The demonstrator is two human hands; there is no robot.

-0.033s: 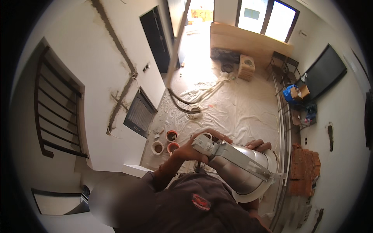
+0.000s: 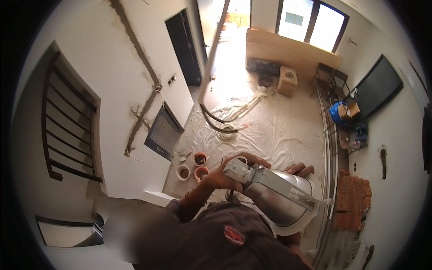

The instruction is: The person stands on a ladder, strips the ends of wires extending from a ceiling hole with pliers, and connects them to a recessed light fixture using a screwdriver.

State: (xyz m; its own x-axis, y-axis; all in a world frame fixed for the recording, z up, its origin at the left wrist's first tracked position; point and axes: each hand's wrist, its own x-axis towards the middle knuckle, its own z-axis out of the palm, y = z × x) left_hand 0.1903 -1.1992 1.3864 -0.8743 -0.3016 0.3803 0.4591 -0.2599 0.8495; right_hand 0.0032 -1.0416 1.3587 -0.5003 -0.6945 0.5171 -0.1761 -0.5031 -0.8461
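Note:
A large silver recessed downlight [image 2: 276,195] lies tilted in front of my chest, both hands on it. Its body is a shiny metal cylinder with a pale flange at the right end and a grey bracket along the side. My left hand [image 2: 219,178] is wrapped round the narrow end, beside a light grey connector block [image 2: 237,170] with a white cable loop. The fingers of my right hand [image 2: 300,169] curl over the far side of the cylinder; the palm is hidden behind it.
Plastic sheeting [image 2: 288,130] covers the floor. Several buckets, one of them a white bucket [image 2: 183,173], stand left of my hands. Beyond lie a cable coil [image 2: 226,131] and dark conduit [image 2: 211,118]. Stacked bricks [image 2: 353,202] are at right, near long trunking [image 2: 330,157]. A box [image 2: 349,110] sits farther back.
The view has shifted slightly, so the room sits a little to the right. Both hands keep their hold on the downlight, which has barely moved.

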